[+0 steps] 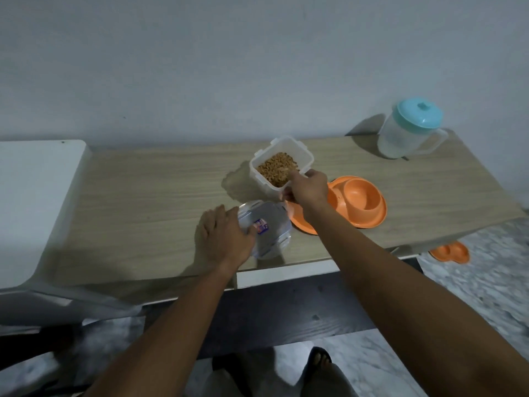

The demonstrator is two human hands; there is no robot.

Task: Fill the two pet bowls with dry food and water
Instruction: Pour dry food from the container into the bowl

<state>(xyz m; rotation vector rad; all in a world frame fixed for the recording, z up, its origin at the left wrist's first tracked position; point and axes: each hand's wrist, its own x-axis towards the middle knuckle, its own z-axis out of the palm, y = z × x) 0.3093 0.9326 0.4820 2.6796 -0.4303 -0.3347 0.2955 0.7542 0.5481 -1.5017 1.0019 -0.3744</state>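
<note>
The right hand (pixel 307 187) grips the near corner of the clear food container (pixel 289 146), fingers closed over its rim. The container is open and holds brown dry food (pixel 276 169); it seems tipped a little toward the person, and I cannot tell whether its base sits flat on the wooden table (pixel 143 196). The left hand (pixel 226 239) holds the container's clear lid (pixel 267 213) by its near left edge, thumb laid on top, with the lid low over the table's front part, just in front of the container. Just right of the container, partly hidden behind the right wrist, is the orange double pet bowl (pixel 360 199); its visible well looks empty. At the far right corner of the table stands a clear pitcher (pixel 398 141) with a teal lid on. A second orange double bowl (pixel 450 252) lies on the marbled floor beyond the table's right end. A white surface (pixel 34 196) adjoins the table on the left.
</note>
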